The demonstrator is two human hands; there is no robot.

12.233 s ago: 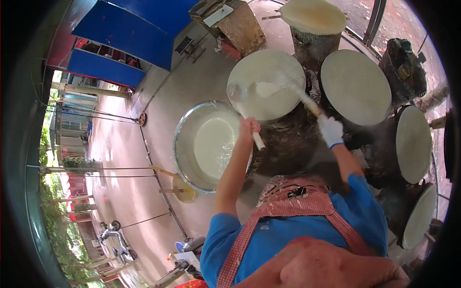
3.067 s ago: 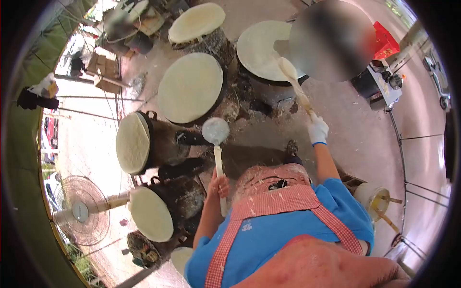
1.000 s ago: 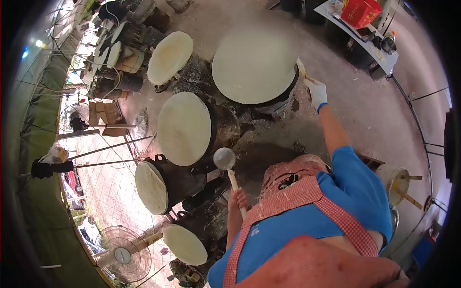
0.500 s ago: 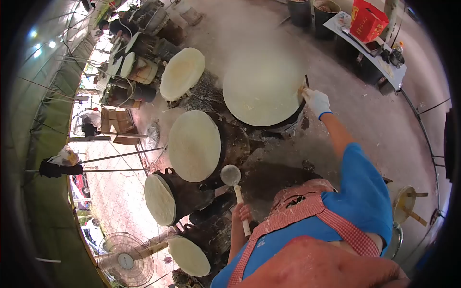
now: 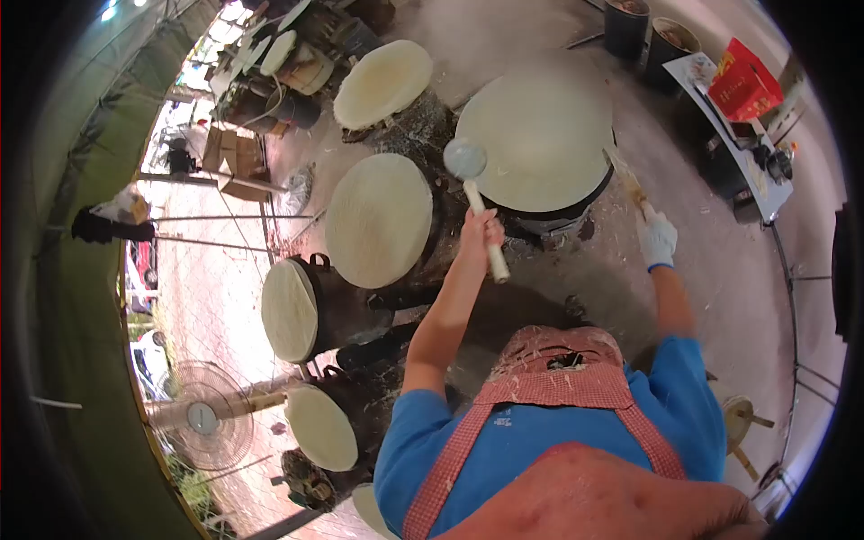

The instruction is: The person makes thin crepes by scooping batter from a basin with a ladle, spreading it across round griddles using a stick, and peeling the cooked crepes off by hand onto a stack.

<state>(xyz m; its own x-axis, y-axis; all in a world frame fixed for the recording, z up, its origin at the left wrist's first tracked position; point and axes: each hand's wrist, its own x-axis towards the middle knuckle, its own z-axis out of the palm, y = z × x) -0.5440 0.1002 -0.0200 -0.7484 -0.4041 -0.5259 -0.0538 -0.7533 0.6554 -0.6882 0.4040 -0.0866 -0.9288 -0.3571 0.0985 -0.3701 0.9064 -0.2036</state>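
My bare left hand (image 5: 484, 230) is wrapped round the pale handle of a round ladle (image 5: 465, 159). The ladle's bowl is whitish and hangs over the near-left rim of the large round griddle (image 5: 585, 200). A pale, smooth sheet of batter (image 5: 535, 135) covers that griddle, and steam rises from it. My right hand (image 5: 659, 241), in a white glove with a blue cuff, grips a wooden-handled scraper (image 5: 633, 180). Its pale end points at the griddle's right rim; whether it touches I cannot tell.
More round griddles with pale sheets stand to the left: one upper left (image 5: 384, 84), one mid-left (image 5: 378, 220), others lower down. A fan (image 5: 202, 418) is at the lower left. On a side table (image 5: 772, 193) sits a red bag (image 5: 745, 81), with dark buckets (image 5: 626, 27) behind.
My left hand has raised the ladle from low by my body to the large griddle's edge. My right hand has drawn back from the griddle's rim, bringing the scraper into view.
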